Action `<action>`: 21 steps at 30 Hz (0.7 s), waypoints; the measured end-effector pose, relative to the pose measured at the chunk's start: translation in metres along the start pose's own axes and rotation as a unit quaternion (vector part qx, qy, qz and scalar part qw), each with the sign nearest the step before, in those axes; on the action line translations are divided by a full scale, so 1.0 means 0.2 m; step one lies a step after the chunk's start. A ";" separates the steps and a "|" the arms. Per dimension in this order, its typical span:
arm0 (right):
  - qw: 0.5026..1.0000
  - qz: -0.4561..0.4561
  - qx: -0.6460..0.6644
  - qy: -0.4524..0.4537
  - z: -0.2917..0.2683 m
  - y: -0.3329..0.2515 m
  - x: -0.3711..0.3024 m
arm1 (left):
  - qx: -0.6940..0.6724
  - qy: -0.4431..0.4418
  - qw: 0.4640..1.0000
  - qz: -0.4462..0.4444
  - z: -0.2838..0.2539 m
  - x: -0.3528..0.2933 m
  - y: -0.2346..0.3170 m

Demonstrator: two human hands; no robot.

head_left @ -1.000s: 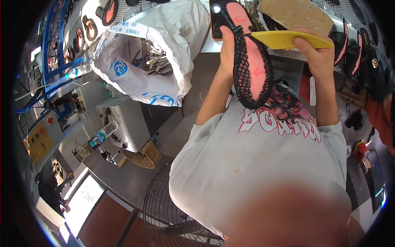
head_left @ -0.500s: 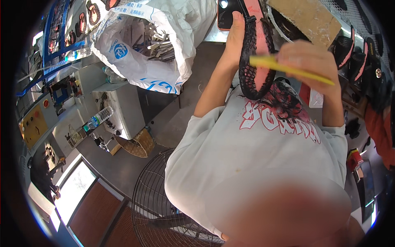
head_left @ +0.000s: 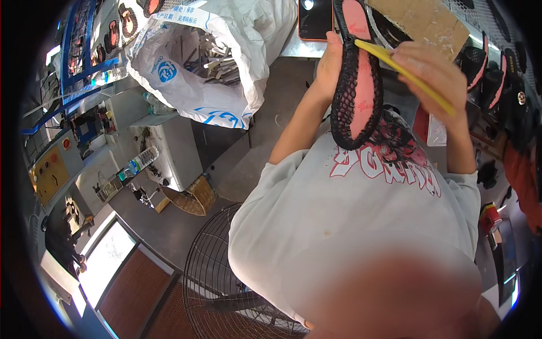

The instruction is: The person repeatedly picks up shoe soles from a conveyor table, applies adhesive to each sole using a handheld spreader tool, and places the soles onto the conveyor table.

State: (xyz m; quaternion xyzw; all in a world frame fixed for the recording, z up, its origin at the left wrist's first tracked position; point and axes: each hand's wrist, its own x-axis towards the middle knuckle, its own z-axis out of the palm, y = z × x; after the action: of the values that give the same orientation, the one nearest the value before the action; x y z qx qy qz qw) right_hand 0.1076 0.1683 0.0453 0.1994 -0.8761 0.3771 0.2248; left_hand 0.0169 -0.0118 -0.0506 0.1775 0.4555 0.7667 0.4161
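Note:
A long black woven shoe, its pink insole board facing up, points toward my chest. My left hand is closed around the shoe's left side, thumb along the edge. Pinched in my right hand is a slim yellow stick-like tool. Its tip lies over the narrow middle of the shoe; whether it touches I cannot tell. Just beyond my left hand a dark-screened phone with an orange edge rests on a light surface.
A white sack full of strip-like scraps stands open at the left. Brown cardboard lies at the back right. More black and pink shoes line the right side. A black wire-cage fan stands near my left side.
The yellow tool has moved away from me along the shoe, from its broad part to its narrow middle. The shoe has shifted slightly toward me and right.

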 end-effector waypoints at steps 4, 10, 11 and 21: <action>0.998 -0.011 -0.051 0.038 0.04 -0.10 -0.02 | 0.008 0.034 0.998 0.053 0.06 0.00 0.02; 0.994 0.004 0.077 0.075 0.03 -0.12 -0.04 | -0.257 0.024 0.966 0.007 0.05 0.02 0.06; 0.992 0.048 0.033 0.115 0.01 -0.09 -0.02 | -0.201 0.084 0.976 -0.004 0.07 0.02 0.07; 0.998 0.009 0.056 -0.011 0.00 -0.08 0.02 | -0.181 0.058 0.981 0.048 0.05 0.03 0.11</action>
State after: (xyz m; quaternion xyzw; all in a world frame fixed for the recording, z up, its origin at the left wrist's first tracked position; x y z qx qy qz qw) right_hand 0.1118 0.1569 0.0570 0.2081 -0.8579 0.4249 0.2005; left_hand 0.0103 -0.0061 -0.0275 0.0760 0.3241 0.8644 0.3768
